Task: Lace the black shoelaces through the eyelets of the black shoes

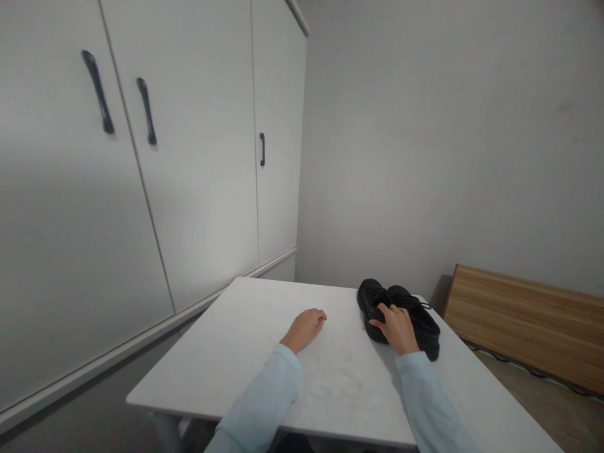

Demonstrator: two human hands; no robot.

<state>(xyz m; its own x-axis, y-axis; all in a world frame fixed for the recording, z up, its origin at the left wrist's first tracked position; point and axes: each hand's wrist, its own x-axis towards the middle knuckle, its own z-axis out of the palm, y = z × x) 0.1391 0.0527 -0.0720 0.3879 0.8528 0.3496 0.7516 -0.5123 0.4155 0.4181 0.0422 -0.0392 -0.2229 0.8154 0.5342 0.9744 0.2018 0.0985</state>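
Observation:
A pair of black lace-up shoes stands near the far right corner of the white table [325, 384], with toes toward the wall. The left shoe [365, 302] is partly covered by my right hand [399, 327]. Over its opening, that hand holds thumb and fingers apart; whether they touch the shoe I cannot tell. Just to the right, the other shoe [427, 333] sits close against the first, its lace end sticking out sideways. My left hand [304, 328] is at the middle of the table, fingers curled in, with nothing visible in them. Both sleeves are light blue.
White cabinet doors [202, 189] with dark handles line the left side. A grey wall [425, 138] rises behind the table. Beyond the table's right edge stands a wood-grain panel [523, 321], with a dark cable [533, 372] along its lower edge.

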